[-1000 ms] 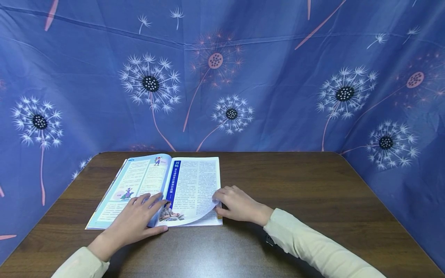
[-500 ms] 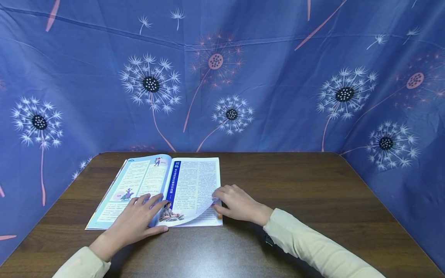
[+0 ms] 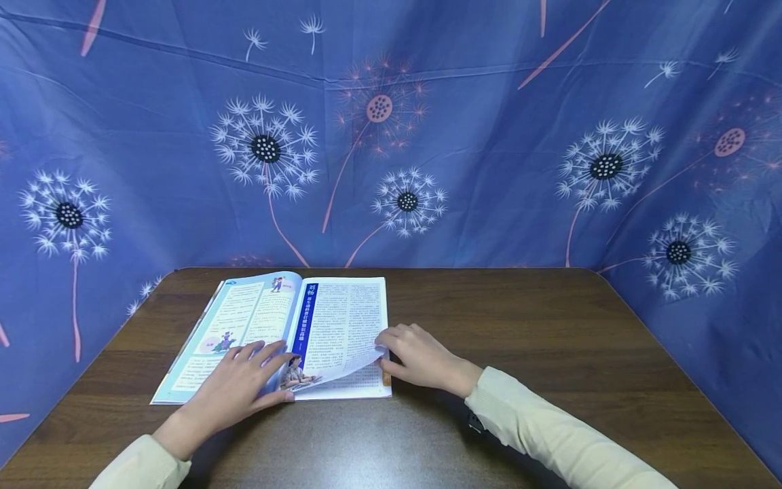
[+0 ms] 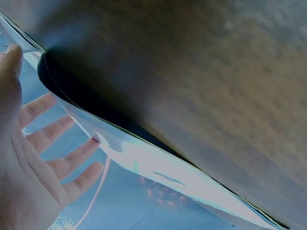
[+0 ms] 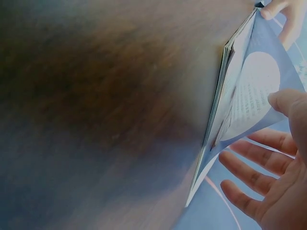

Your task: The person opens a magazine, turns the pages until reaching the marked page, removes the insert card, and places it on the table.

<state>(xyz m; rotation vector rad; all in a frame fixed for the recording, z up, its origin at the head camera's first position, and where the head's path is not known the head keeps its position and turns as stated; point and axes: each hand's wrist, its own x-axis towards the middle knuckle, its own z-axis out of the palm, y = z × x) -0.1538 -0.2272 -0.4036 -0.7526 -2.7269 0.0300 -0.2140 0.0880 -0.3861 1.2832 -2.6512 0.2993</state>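
Observation:
An open magazine (image 3: 342, 312) lies on the left part of the table, its left page pale blue with cartoon figures. My left hand (image 3: 235, 384) rests across the lower inner part of that left page, fingers spread, thumb at the bottom edge by the spine. At the right edge, my right hand (image 3: 424, 360) pinches the lower corner of the right page (image 5: 256, 91) between thumb and fingers. That page is lifted and bends upward, baring part of the printed page below. In the right wrist view the thumb presses on the underside of the lifted page.
The dark wooden table (image 3: 519, 319) extends to the right of the magazine and in front of it. Behind it hangs a blue cloth (image 3: 489, 170) with a dandelion print. A dark band or watch (image 3: 474, 422) shows beneath the right cuff.
The lower corner of the right page has been raised further and curls more toward the spine, so more of the page below shows. My left hand has stayed almost still.

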